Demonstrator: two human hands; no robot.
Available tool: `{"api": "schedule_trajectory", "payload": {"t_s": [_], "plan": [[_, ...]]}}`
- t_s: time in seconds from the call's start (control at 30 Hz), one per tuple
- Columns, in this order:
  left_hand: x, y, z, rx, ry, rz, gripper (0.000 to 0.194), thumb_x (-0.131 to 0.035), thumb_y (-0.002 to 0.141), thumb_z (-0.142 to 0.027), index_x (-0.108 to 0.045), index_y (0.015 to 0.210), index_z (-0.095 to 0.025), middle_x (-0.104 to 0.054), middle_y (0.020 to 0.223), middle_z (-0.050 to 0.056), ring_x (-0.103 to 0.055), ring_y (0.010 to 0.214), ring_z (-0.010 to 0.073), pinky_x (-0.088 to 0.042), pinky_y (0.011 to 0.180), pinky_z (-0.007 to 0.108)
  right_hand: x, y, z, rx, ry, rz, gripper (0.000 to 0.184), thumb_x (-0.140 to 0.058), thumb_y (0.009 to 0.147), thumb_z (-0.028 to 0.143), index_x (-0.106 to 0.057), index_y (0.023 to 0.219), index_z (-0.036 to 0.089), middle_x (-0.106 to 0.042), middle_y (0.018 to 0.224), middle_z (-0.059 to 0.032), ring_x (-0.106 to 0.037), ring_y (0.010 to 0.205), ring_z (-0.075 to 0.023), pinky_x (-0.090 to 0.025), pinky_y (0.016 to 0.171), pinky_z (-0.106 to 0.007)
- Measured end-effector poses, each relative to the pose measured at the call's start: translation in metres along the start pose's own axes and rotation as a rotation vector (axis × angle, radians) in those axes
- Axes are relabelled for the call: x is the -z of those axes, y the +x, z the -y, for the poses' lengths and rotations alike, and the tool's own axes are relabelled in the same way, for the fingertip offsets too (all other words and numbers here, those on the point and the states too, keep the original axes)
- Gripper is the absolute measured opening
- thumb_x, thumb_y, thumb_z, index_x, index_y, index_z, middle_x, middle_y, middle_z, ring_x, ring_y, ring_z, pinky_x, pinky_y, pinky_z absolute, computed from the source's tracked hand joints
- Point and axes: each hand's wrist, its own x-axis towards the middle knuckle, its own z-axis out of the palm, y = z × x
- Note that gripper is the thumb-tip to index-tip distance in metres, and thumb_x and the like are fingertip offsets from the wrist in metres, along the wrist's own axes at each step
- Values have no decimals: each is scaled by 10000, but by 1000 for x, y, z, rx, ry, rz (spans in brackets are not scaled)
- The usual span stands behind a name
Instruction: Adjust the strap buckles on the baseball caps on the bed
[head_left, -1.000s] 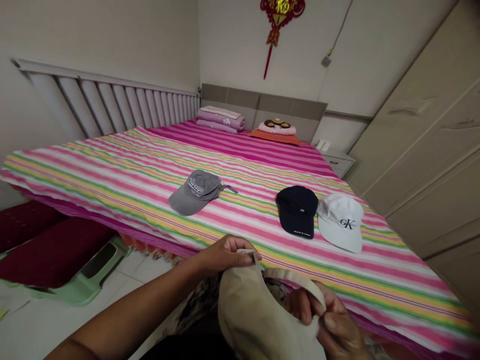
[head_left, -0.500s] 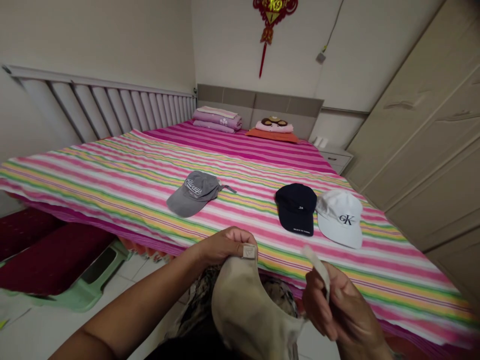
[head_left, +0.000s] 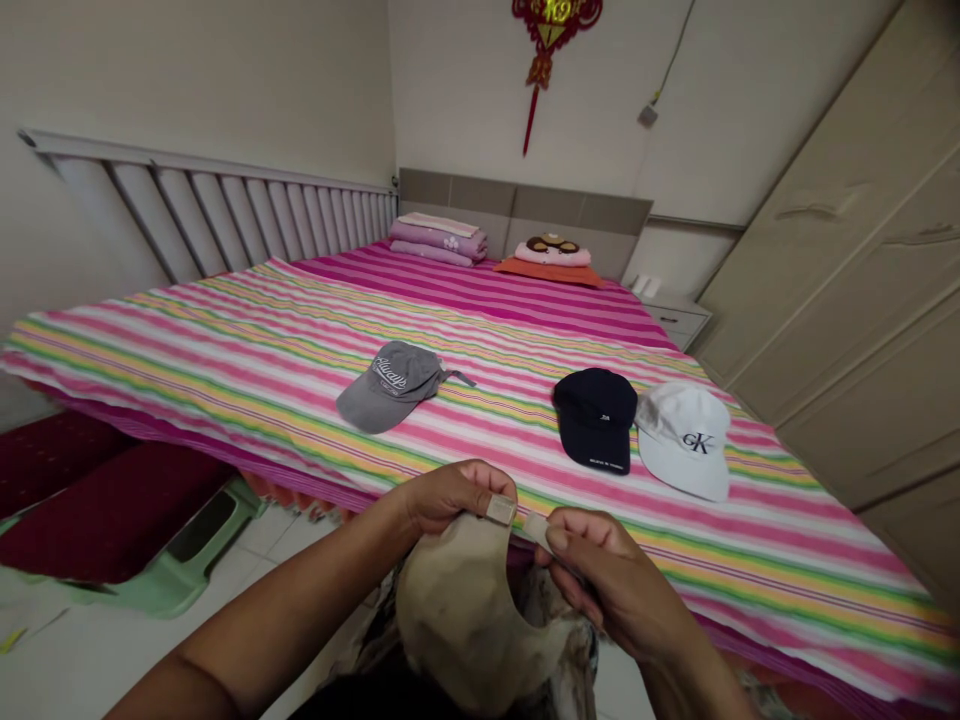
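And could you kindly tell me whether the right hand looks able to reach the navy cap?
Probably not while occupied: the right hand pinches the strap of the beige cap, though only striped bedding seems to lie between it and the navy cap.

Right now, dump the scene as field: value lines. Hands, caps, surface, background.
left hand: grips beige cap at the clasp
right hand: pinches strap end
clasp and strap end: close, apart
gray cap: on striped cover, strap pointing right in view
navy cap: on striped cover, right of gray cap in view
white cap: beside navy cap, dark lettering on front
background: headboard, folded purple bedding, red wall ornament
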Motion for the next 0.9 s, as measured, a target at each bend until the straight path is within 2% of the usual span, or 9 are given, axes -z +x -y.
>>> {"api": "schedule_trajectory", "payload": {"t_s": [0.3, 0.6, 0.67, 0.77, 0.9], "plan": [[0, 0, -1, 22, 14, 19, 338, -779, 467, -321, -594, 634, -92, -554, 508, -11, -447, 382, 48, -286, 378, 161, -4, 10, 4, 6, -29, -30, 302, -584, 696, 399, -566, 563, 128, -423, 321, 67, -246, 251, -11, -108, 296, -168], [-3, -1, -3, -6, 58, -27, 313, -766, 514, -321, -602, 659, -98, -562, 543, -10, -464, 435, 48, -326, 427, 163, -5, 13, 1, -20, 32, -26, 306, -593, 678, 399, -563, 543, 126, -419, 305, 63, -238, 241, -12, -87, 294, -171], [-4, -1, -2, -53, 78, -31, 338, -769, 519, -336, -602, 692, -98, -571, 576, -1, -479, 459, 54, -343, 449, 167, -4, 14, -1, -18, 41, -32, 305, -594, 680, 400, -564, 549, 127, -429, 310, 60, -243, 242, -13, -90, 289, -166], [-6, 0, 0, -212, 98, -40, 345, -768, 539, -324, -586, 745, -115, -568, 622, 2, -494, 507, 61, -360, 490, 172, -2, 14, -3, -22, 38, -46, 303, -597, 683, 399, -566, 555, 126, -436, 321, 58, -253, 247, -13, -107, 286, -160], [-5, 1, 6, -378, 168, -89, 272, -751, 573, -286, -575, 698, -120, -570, 687, 26, -514, 612, 90, -391, 584, 205, -1, 13, -6, -17, 39, -65, 303, -600, 691, 394, -564, 558, 124, -422, 323, 62, -248, 258, -11, -116, 297, -157]]}}
